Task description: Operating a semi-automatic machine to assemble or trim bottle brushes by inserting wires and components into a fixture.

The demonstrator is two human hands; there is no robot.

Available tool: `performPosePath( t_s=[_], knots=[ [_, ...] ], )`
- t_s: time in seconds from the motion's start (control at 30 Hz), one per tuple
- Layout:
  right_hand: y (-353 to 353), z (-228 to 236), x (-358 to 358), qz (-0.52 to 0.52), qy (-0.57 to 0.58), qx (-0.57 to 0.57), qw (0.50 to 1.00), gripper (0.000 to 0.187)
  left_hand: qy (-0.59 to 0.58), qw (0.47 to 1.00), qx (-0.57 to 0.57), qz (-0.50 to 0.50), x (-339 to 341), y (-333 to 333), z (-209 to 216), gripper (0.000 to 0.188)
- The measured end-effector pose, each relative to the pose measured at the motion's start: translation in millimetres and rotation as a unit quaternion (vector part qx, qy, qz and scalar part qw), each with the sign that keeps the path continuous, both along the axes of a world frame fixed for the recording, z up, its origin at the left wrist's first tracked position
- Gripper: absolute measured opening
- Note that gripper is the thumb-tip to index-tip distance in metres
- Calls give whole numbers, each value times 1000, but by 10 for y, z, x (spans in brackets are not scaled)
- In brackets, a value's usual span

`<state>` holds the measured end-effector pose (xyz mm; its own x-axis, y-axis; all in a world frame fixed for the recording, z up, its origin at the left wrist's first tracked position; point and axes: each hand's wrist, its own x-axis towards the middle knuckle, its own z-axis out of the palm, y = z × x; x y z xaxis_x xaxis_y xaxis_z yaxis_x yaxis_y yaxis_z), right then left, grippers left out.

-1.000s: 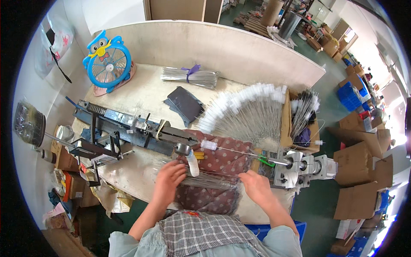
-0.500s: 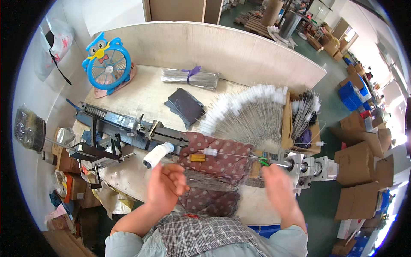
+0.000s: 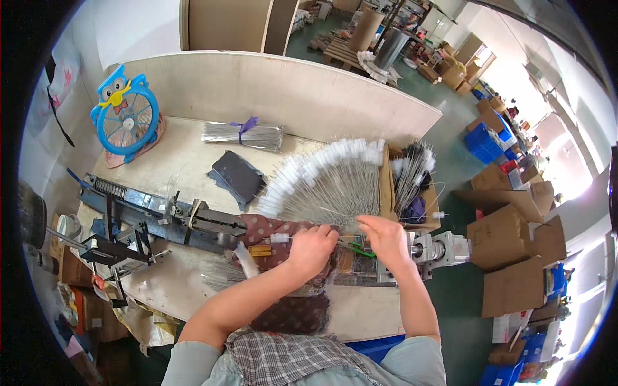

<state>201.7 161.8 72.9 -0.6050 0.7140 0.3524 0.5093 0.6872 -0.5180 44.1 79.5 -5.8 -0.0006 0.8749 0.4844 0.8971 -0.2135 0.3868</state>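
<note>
My left hand (image 3: 313,249) is closed over the thin stem of a small wire brush (image 3: 280,238), whose white bristle head sticks out on the hand's left. My right hand (image 3: 385,239) is just to the right, in front of the spindle machine (image 3: 440,249). Its thumb and fingers are pinched together; what lies between them is too small to make out. Below its fingertips is a green-handled tool (image 3: 362,249). Yellow blocks (image 3: 260,251) rest on the brown dotted cloth (image 3: 264,225) beside the brush head.
Many finished-looking white-tipped wire brushes (image 3: 328,174) fan out behind my hands, against a cardboard box (image 3: 386,183) of darker brushes. A metal rail fixture (image 3: 161,215) and a blurred white-wrapped handle (image 3: 245,260) are on the left. Farther back stand a blue fan (image 3: 129,122) and tied wires (image 3: 244,135).
My left hand has moved right and closed on the brush stem. My right hand has shifted up above the green-handled tool. The white-wrapped handle has swung down, and the view has shifted.
</note>
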Motion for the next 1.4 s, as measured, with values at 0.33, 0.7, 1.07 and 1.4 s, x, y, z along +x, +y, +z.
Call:
performPosePath(
  t_s=[0.33, 0.7, 1.07, 1.4],
  knots=[
    [111, -79, 43, -38, -13, -29, 999, 11, 156, 982, -111, -3, 6, 164, 423, 7],
    [51, -148, 86, 3, -4, -84, 996, 14, 301, 940, -162, -5, -146, 563, 349, 9],
    [-133, 65, -787, 228, 0, -20, 974, 13, -394, 890, -226, 50, -298, -1036, 218, 33],
    [-602, -167, -1611, 179, -31, 12, 983, 7, -902, 398, -47, 160, -1221, -1521, 264, 59]
  ],
)
